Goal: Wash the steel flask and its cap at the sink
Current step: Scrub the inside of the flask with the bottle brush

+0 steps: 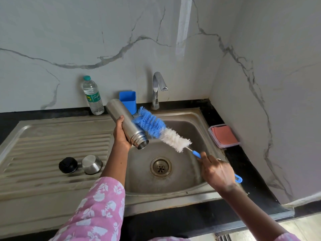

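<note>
My left hand (121, 133) grips the steel flask (125, 121) over the sink basin, tilted with its open mouth pointing down toward me. My right hand (216, 172) holds the blue handle of a bottle brush (161, 130). Its blue and white bristles lie against the flask's outer side near the mouth. On the draining board to the left sit the black stopper (68, 165) and the steel cap (91, 164), side by side.
The steel sink (182, 173) has a drain (161, 166) in its middle and a tap (158, 89) behind, with no water running. A plastic water bottle (93, 95) and blue holder (128, 101) stand at the back. A box with a pink cloth (224, 136) sits right.
</note>
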